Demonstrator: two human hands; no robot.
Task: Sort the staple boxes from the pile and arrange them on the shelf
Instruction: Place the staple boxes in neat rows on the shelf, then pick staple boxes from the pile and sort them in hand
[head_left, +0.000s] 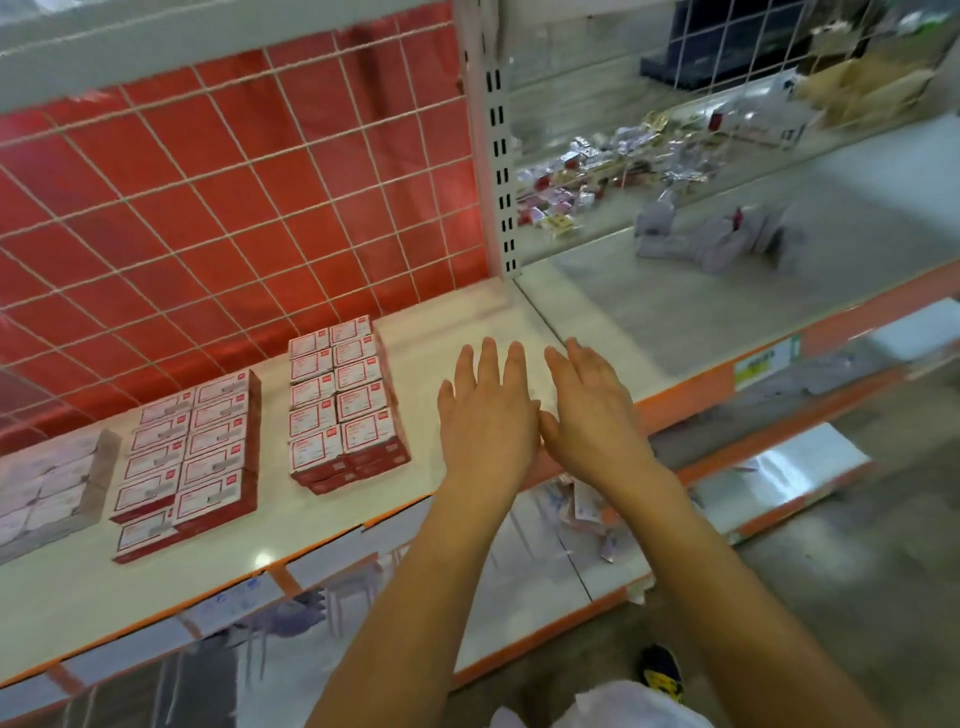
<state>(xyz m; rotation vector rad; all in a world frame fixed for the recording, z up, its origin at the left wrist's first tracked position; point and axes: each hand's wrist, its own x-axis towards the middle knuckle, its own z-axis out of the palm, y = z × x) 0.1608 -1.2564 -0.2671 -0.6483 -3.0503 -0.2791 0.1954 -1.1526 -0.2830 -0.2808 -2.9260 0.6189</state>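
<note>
1. Hands first: the left hand (485, 415) and right hand (592, 415) are both flat, fingers straight, holding nothing. They're side by side over the bare right end of the white shelf (467, 322), with the thumbs just about touching. Can't tell if the palms are actually on the surface.
2. Sorted staple boxes are on that same shelf, left of the hands. The nearest stack (343, 405) is red-and-white boxes, two across and five deep, a few layers high. It's near the left hand but not touching it.
3. The second stack (192, 447) is further left with the same layout. One extra box (143, 538) sits at its front left corner, closest to the shelf edge.
4. At the far left there's a block of pale grey boxes (47, 483), too blurry to read.
5. The pile (597, 171) is a jumble of small red, white and silvery boxes up at the back right, seen through wire mesh. It's well apart from both hands and pretty smeared.
6. Some grey packets (711, 239) lie on the right-hand shelf section, in front of the pile.
7. Behind the stacks is a white wire grid (234, 208) with a red sheet behind it.
8. The lower shelf (519, 597) has loose paper scraps (582, 506) on it, and a dark and yellow shoe (662, 673) shows on the floor.
</note>
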